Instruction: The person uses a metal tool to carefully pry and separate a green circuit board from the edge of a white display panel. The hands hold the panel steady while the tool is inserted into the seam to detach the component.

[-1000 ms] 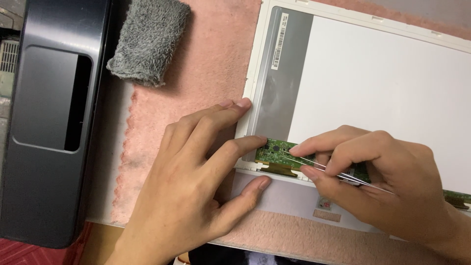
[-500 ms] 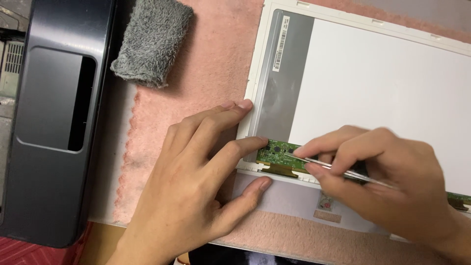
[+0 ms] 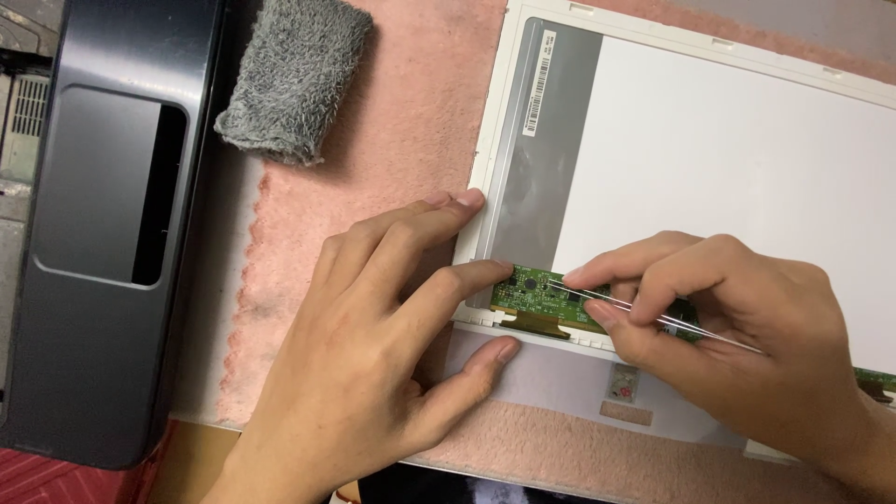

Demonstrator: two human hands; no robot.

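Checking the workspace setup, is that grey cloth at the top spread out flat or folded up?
Folded. The grey cloth sits as a thick, rounded bundle on the pink mat, not laid flat.

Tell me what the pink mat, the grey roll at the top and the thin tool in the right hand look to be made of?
The pink mat looks like soft towel-like cloth: fuzzy nap, frayed left edge. The grey roll seems a thicker fluffy fabric, loopy and matte. The thin tool, held in the right hand over the green circuit strip, looks like bare metal: slim, silvery, with a bright glint, probably tweezers.
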